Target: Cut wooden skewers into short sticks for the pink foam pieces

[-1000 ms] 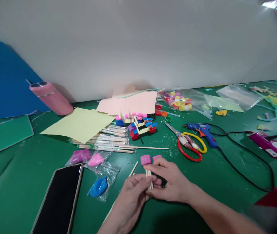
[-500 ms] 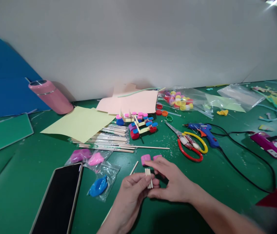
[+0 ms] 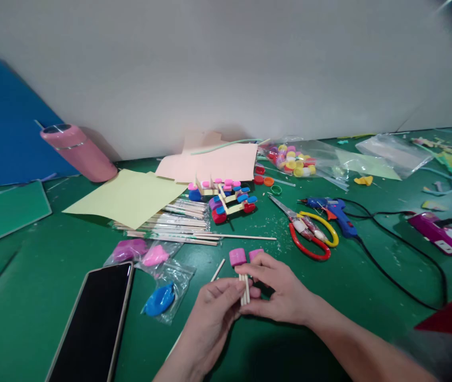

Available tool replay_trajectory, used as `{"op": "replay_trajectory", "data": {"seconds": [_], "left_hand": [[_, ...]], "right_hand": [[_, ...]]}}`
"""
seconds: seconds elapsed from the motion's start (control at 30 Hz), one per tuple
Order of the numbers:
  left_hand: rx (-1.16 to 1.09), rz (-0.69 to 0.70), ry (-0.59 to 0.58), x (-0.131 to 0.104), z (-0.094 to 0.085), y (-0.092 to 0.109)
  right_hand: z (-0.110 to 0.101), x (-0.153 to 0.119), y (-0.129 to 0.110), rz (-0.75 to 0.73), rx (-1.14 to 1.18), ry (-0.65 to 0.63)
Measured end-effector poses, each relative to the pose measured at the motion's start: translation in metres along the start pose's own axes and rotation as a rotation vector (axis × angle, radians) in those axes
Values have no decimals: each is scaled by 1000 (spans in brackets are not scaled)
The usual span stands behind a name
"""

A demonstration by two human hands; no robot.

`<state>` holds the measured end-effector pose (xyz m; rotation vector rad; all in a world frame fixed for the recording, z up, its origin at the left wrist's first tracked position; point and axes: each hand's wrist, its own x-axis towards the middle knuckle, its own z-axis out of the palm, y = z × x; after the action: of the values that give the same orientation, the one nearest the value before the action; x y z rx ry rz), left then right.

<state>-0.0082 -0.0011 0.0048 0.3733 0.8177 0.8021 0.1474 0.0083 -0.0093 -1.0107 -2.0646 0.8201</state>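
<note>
Between my two hands, low in the middle of the view, is a small bundle of short wooden sticks (image 3: 244, 291) lying side by side. My left hand (image 3: 218, 306) pinches them from the left, thumb on top. My right hand (image 3: 279, 291) has its thumb at their lower ends and its index finger at their upper ends. Just beyond the fingers lie two pink clay pieces (image 3: 237, 257), one partly covered by my right hand. A reddish piece under the right palm is mostly hidden. One long wooden stick (image 3: 218, 269) passes beneath my left hand.
Scissors (image 3: 309, 228) and a blue glue gun (image 3: 331, 212) with its cord lie to the right. Small clay-and-stick models (image 3: 232, 200), packed sticks (image 3: 174, 223) and yellow paper (image 3: 126, 196) are behind. A phone (image 3: 90, 323) and bagged blue clay (image 3: 159, 300) lie left; a pink bottle (image 3: 80, 153) leans behind.
My right index finger and thumb have closed onto the two ends of the short sticks. My left hand keeps its hold. The camera view has shifted slightly.
</note>
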Motion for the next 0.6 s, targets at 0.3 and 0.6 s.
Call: {"op": "replay_trajectory", "data": {"seconds": [0.3,0.6], "left_hand": [[48,25,15,1,-1,-3],[50,37,7,1,1,-2]], "right_hand": [[3,0,0,-6,19,-17],[7,-2,3,-10,49,-22]]}}
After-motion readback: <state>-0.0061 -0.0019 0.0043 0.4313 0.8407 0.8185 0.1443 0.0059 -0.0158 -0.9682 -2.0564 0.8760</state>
